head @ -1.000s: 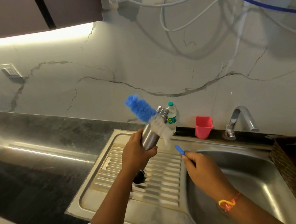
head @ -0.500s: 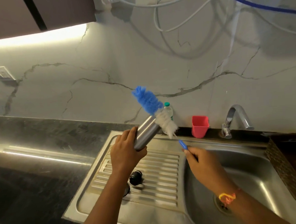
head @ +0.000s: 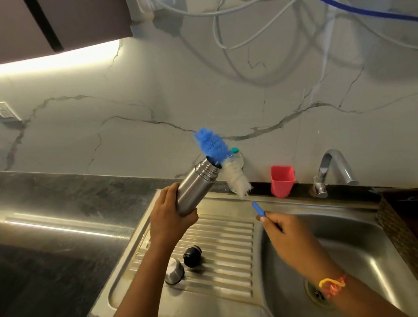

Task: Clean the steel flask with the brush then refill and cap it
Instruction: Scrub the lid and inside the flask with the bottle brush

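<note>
Head view: my left hand (head: 170, 218) curls round the lower body of the steel flask (head: 195, 185), held tilted above the drainboard (head: 226, 239), open mouth up and rightward. My right hand (head: 287, 234) pinches the brush (head: 233, 176) by its blue handle; its bristles cross just behind the mouth. A black stopper (head: 192, 256) and steel cap (head: 174, 271) rest on the drainboard.

marble wall (head: 151, 100), under-cabinet light (head: 52, 61)

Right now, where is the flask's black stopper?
In the head view, the black stopper lies on the ribbed drainboard, left of the sink basin, just right of the steel cap and below the left hand holding the flask.
</note>
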### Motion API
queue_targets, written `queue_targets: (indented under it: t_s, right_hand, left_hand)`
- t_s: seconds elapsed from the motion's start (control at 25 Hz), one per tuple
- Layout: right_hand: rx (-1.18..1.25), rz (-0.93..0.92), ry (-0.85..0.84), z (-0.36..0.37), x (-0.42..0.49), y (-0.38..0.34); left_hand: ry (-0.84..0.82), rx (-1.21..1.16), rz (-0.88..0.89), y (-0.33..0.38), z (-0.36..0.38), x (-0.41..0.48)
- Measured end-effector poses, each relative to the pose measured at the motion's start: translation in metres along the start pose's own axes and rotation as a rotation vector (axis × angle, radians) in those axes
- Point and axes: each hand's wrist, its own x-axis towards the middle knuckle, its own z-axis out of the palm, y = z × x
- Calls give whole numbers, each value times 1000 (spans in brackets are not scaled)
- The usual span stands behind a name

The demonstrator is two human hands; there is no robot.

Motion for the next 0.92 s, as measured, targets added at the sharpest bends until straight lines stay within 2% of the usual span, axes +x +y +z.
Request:
queue_targets:
  t_s: [0.16, 0.32, 0.48, 0.56, 0.72, 0.92]
  right_hand:
    - [-66, -60, 0, -4, 14, -14]
    - [-145, -101, -10, -7, -7, -1]
    - [-286, -133, 93, -31, -18, 14]
    - [-321, -178, 84, -41, -19, 14]
    - [-414, -282, 62, -47, -16, 5]
    - [-655, -376, -2, -53, 12, -5]
  left_hand:
    - [-136, -80, 118, 10, 10, -5]
    - [-49, -141, -41, -12, 9, 6]
    - [-4, -91, -144, -53, -2, 18]
    - [10, -43, -180, -67, -7, 22]
    - [-26, 50, -177, -80, -10, 25]
    - [-56, 103, -156, -89, -9, 23]
